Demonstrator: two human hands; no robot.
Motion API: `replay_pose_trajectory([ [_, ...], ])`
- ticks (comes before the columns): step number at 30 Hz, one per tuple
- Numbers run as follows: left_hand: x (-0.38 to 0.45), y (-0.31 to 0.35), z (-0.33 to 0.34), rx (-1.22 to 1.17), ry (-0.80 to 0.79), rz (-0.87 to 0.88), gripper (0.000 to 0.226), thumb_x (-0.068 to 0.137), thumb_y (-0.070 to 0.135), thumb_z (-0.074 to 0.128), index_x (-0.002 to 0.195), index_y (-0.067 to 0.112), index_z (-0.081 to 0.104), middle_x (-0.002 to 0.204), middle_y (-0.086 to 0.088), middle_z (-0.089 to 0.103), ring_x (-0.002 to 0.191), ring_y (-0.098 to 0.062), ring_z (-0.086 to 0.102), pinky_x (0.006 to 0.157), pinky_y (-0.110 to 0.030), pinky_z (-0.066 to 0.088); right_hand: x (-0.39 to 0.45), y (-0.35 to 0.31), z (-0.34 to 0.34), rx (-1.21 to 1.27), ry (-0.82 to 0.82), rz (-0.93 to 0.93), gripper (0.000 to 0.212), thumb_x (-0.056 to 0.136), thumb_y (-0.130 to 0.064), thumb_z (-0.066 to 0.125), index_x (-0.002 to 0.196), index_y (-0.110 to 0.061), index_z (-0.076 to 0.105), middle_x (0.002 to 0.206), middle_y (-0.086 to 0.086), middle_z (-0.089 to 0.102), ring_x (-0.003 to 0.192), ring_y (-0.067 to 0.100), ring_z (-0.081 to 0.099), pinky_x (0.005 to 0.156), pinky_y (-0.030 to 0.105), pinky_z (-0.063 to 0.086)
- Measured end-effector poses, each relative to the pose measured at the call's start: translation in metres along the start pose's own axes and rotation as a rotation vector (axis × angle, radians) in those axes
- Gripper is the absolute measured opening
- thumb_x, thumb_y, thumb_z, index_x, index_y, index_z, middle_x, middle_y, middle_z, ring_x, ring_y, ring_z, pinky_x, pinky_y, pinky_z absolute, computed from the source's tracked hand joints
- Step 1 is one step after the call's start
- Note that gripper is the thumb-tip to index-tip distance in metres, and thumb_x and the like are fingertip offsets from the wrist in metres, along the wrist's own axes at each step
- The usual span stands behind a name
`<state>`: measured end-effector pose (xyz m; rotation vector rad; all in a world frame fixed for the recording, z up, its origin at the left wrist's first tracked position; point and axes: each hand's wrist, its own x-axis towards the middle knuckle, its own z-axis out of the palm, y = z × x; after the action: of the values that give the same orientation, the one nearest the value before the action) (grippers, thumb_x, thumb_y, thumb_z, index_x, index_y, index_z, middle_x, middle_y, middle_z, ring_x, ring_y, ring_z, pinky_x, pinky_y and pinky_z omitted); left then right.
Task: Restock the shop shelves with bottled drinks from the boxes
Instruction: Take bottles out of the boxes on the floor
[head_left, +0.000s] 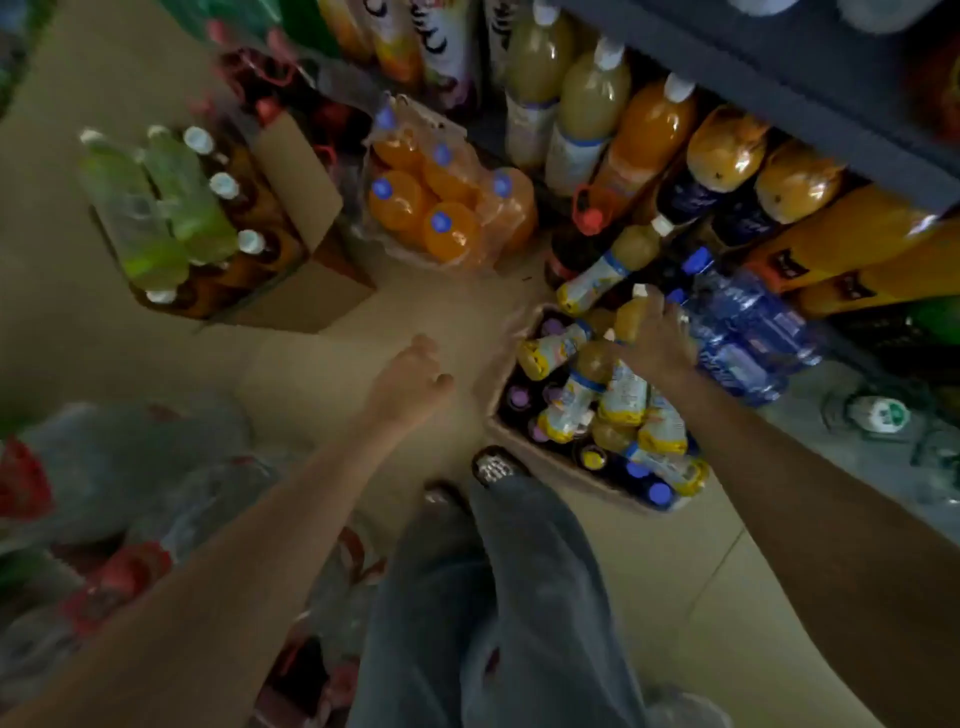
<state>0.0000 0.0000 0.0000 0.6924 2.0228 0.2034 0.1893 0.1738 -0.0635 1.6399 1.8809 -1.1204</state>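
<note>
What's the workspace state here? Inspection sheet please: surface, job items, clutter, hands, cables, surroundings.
Surface: beige tiled floor, dim light.
Job's things: open cardboard box of small yellow-labelled juice bottles; second cardboard box topped with pale green bottles; shrink-wrapped orange soda pack.
Clutter: wrapped blue water bottle pack; clear plastic wrapped bottles at left.
Hands: right hand grip on a juice bottle in the box; left hand hovering, holding nothing.
Cables: nothing seen.
Surroundings: dark shelf over large juice bottles.

Dim light falls on a tan tiled floor (675, 597) beside dark shelving (810, 119).
</note>
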Motion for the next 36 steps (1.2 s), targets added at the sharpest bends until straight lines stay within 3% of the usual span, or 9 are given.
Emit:
replay_pose_trajectory([
  [3, 0.065, -0.012, -0.003, -0.123, 0.042, 0.009, 0.013, 0.087, 0.018, 0.056, 0.081, 0.02, 0.044, 0.091, 0.011, 0.061, 0.086, -0.005, 0.055, 0.075, -0.02, 0.042, 0.045, -0.002, 0.025, -0.002, 0.136, 0.147, 0.103, 0.078, -0.027, 0.075, 0.149, -0.02, 0.0, 0.152, 0.023, 0.01, 0.139, 0.043, 0.014, 0.109, 0.053, 0.02],
  [6, 0.123, -0.023, 0.011, -0.304, 0.099, -0.047, 0.024, 0.085, 0.007, 0.057, 0.102, 0.014, 0.042, 0.055, 0.01, 0.049, 0.059, 0.002, 0.048, 0.064, -0.016, 0.043, 0.086, 0.002, 0.051, 0.144, 0.232, 0.334, 0.094, 0.085, -0.026, 0.066, 0.149, -0.024, -0.003, 0.151, 0.022, 0.012, 0.138, 0.043, 0.016, 0.109, 0.053, 0.021],
  [10, 0.151, -0.019, 0.025, -0.22, -0.107, 0.072, 0.027, 0.089, 0.007, 0.056, 0.113, 0.008, 0.045, 0.095, -0.012, 0.063, 0.106, -0.03, 0.058, 0.086, -0.034, 0.044, 0.104, 0.006, 0.062, 0.073, 0.357, 0.387, 0.079, 0.089, -0.016, 0.054, 0.149, -0.025, 0.002, 0.149, 0.023, 0.018, 0.134, 0.046, 0.021, 0.106, 0.054, 0.024],
  [17, 0.144, 0.031, 0.034, -0.169, -0.532, 0.251, 0.084, 0.071, 0.029, 0.078, 0.139, 0.017, 0.03, 0.134, -0.006, 0.043, 0.111, -0.015, 0.051, 0.079, -0.013, 0.046, 0.038, -0.048, 0.027, 0.1, 0.221, -0.021, 0.097, 0.083, -0.022, 0.068, 0.149, -0.018, -0.002, 0.142, 0.021, 0.033, 0.121, 0.039, 0.044, 0.094, 0.04, 0.039],
  [19, 0.142, 0.045, 0.044, -0.193, -0.474, 0.259, 0.076, 0.055, 0.049, 0.083, 0.118, 0.021, 0.052, 0.117, 0.0, 0.059, 0.103, -0.009, 0.058, 0.085, -0.02, 0.048, 0.026, -0.068, 0.019, 0.295, 0.177, -0.107, 0.096, 0.081, -0.027, 0.07, 0.149, -0.017, 0.003, 0.133, 0.013, 0.047, 0.117, 0.027, 0.05, 0.089, 0.028, 0.038],
  [23, 0.141, 0.051, 0.042, -0.413, -0.39, 0.16, 0.032, 0.072, 0.018, 0.079, 0.092, 0.028, 0.056, 0.086, 0.012, 0.061, 0.079, -0.003, 0.059, 0.063, -0.015, 0.047, 0.029, -0.055, 0.018, 0.793, 0.21, -0.02, 0.046, 0.093, -0.037, 0.052, 0.128, -0.008, 0.051, 0.109, 0.004, 0.062, 0.102, 0.018, 0.056, 0.091, 0.033, 0.043],
  [26, 0.144, 0.034, 0.036, -0.364, -0.35, 0.117, 0.038, 0.071, 0.02, 0.079, 0.104, 0.019, 0.059, 0.094, 0.001, 0.066, 0.087, -0.017, 0.064, 0.074, -0.03, 0.052, 0.038, 0.016, 0.025, 0.474, 0.451, 0.303, 0.049, 0.096, -0.036, 0.046, 0.132, -0.004, 0.045, 0.124, 0.013, 0.054, 0.114, 0.029, 0.051, 0.087, 0.034, 0.041],
  [29, 0.15, 0.016, 0.042, -0.354, -0.314, 0.089, 0.047, 0.072, 0.018, 0.078, 0.113, 0.014, 0.056, 0.098, -0.005, 0.067, 0.085, -0.019, 0.065, 0.073, -0.033, 0.052, 0.048, 0.075, 0.056, 0.219, 0.362, 0.547, 0.075, 0.09, -0.036, 0.057, 0.143, 0.002, 0.02, 0.143, 0.026, 0.028, 0.132, 0.04, 0.03, 0.105, 0.047, 0.03],
  [36, 0.133, -0.008, 0.052, -0.451, -0.29, -0.021, 0.044, 0.074, 0.018, 0.075, 0.114, 0.012, 0.057, 0.094, -0.007, 0.066, 0.081, -0.02, 0.065, 0.068, -0.032, 0.052, 0.068, 0.091, 0.083, 0.155, 0.33, 0.573, 0.084, 0.079, -0.031, 0.073, 0.139, 0.001, 0.023, 0.137, 0.023, 0.04, 0.126, 0.04, 0.04, 0.098, 0.046, 0.038],
])
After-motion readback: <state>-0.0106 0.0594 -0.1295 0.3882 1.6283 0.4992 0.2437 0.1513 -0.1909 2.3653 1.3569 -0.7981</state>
